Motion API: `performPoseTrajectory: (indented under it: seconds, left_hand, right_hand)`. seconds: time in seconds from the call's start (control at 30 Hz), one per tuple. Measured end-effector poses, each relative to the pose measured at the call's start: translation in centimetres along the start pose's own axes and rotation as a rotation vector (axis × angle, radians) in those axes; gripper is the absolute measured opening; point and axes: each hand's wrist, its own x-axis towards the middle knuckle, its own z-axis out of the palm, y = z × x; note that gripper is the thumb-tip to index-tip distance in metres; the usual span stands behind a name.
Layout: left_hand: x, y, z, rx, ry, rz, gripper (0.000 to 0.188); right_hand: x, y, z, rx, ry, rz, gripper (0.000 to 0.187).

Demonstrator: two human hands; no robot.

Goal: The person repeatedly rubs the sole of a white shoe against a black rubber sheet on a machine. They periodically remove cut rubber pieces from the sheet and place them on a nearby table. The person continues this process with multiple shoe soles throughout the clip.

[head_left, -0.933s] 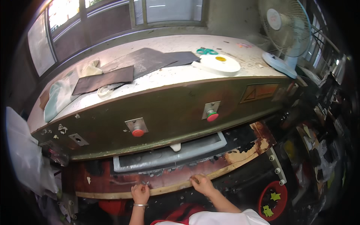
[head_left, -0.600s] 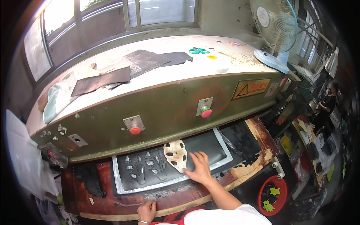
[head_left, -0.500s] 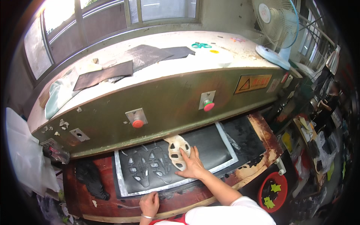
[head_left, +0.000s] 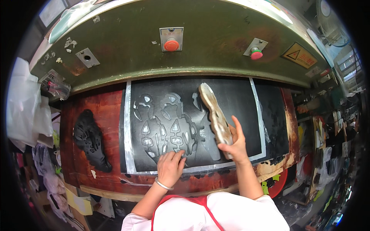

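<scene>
My right hand [head_left: 236, 144] grips the lower end of a sole-shaped cutting die [head_left: 216, 115], off-white and brown. It is tilted up on its edge above the black sheet [head_left: 243, 104]. My left hand [head_left: 170, 166] is at the sheet's near edge, fingers bent together at the lower end of the cut outlines; whatever they pinch is too small to make out. Rows of sole-shaped cuts [head_left: 177, 133] with small openings show on the sheet's left half. Beside the die lies a freshly outlined shape [head_left: 210, 144], partly hidden by it.
A pile of black cut pieces [head_left: 90, 140] lies on the red-brown board [head_left: 110, 111] at left. Along the back runs a green machine beam [head_left: 216, 46] with a red button [head_left: 171, 45] and a pink-topped one [head_left: 256, 54]. A red basin [head_left: 278, 184] stands at lower right.
My right hand has lifted the die from lying flat and tipped it on edge. My left hand has moved forward from the board's front onto the sheet. The view has tilted down.
</scene>
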Motion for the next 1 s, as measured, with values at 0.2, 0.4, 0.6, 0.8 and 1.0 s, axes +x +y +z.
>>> performPoseTrajectory:
  seconds: [0.2, 0.4, 0.6, 0.8, 1.0]
  left_hand:
    - [3.6, 6.1, 3.5, -0.337, -0.235, -0.101, 0.016]
    - [2.9, 7.4, 7.5, -0.204, 0.063, 0.057, 0.024]
    - [1.6, 6.8, 8.0, -0.035, 0.010, 0.021, 0.023]
    - [3.0, 6.5, 9.3, -0.120, 0.081, 0.011, 0.031]
    - [3.9, 6.4, 11.7, -0.026, 0.123, 0.080, 0.029]
  right_hand:
    - [0.1, -0.1, -2.0, 0.198, -0.051, 0.168, 0.109]
    - [0.5, -0.7, -3.7, 0.390, -0.017, 0.176, 0.095]
    - [0.9, -2.0, -9.4, 0.433, -0.037, 0.025, 0.071]
    - [-4.3, -5.2, -17.2, 0.592, 0.062, -0.113, 0.095]
    - [-11.3, -4.5, -24.4, 1.206, 0.265, -0.088, 0.101]
